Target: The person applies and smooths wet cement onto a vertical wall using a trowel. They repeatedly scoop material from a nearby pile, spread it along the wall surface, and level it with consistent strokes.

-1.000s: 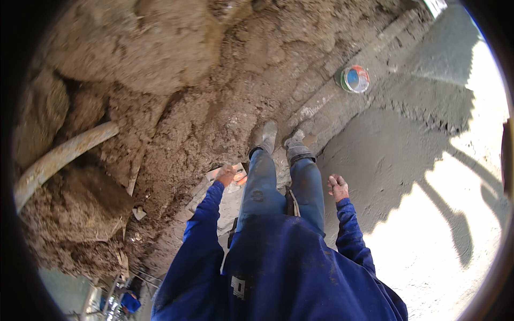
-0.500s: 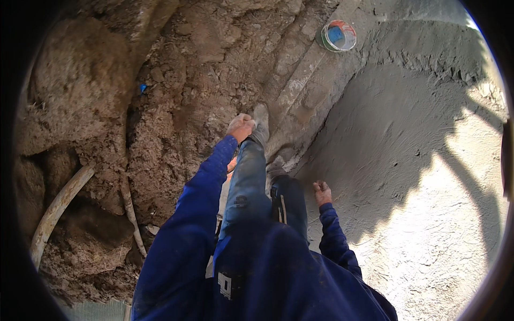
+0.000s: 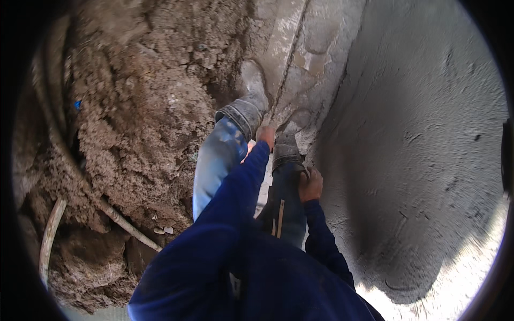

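Note:
My left hand [image 3: 266, 136] is closed beside my left boot [image 3: 251, 88], between my legs; what it holds, if anything, is hidden. A small orange item [image 3: 248, 148] shows partly behind that wrist, too hidden to make out. My right hand [image 3: 309, 184] has its fingers curled against my dark-lit right trouser leg [image 3: 281, 206], above the muddy right boot [image 3: 285, 144]; anything inside it is hidden. Both boots stand on or by a wet, mud-smeared concrete strip [image 3: 308, 43].
Rough excavated soil [image 3: 134, 134] lies to the left, with long roots or pipes [image 3: 118, 219], a pale curved length [image 3: 52, 235] and a small blue scrap [image 3: 77, 104]. A wide grey fresh-concrete surface [image 3: 417, 134] lies to my right, partly sunlit at the lower edge.
The view has shifted along the strip; the bucket has left it. My left boot has stepped up and left. My left hand has moved rightward, and my right hand has come in against my leg.

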A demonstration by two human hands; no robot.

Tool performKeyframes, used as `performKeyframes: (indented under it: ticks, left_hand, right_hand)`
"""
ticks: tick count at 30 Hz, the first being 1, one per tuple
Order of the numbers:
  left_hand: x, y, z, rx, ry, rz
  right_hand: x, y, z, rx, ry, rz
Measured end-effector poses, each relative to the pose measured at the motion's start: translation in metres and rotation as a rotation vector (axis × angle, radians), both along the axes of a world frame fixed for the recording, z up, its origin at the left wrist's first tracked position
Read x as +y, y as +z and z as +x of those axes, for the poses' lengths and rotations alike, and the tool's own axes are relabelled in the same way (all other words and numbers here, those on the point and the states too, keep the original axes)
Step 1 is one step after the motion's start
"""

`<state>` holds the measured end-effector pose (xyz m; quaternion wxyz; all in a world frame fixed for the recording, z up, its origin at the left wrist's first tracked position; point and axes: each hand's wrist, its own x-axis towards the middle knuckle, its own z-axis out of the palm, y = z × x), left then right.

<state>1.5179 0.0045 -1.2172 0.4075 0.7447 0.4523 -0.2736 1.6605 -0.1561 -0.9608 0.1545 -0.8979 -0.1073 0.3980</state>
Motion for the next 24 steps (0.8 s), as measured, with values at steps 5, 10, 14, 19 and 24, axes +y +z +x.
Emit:
performKeyframes:
  ticks: [5,10,14,19,24]
  left_hand:
    - [-0.083,-0.016,-0.07,0.488,0.696,-0.472]
    - [-0.087,-0.049,-0.094,0.631,1.685,-0.285]
    - [-0.072,-0.086,-0.116,0.539,1.836,-0.24]
    - [-0.072,-0.093,-0.151,0.153,0.247,-0.313]
    - [-0.158,-0.104,-0.289,0.264,0.317,-0.56]
  right_hand:
    - [-0.013,-0.005,-0.026,-0.15,-0.108,0.014]
    - [-0.008,-0.008,-0.011,-0.085,-0.094,-0.008]
    - [-0.008,-0.007,0.0,-0.047,-0.128,-0.049]
    - [-0.011,-0.012,-0.004,-0.071,-0.141,-0.071]
    - [-0.004,-0.014,-0.012,-0.053,-0.077,0.011]
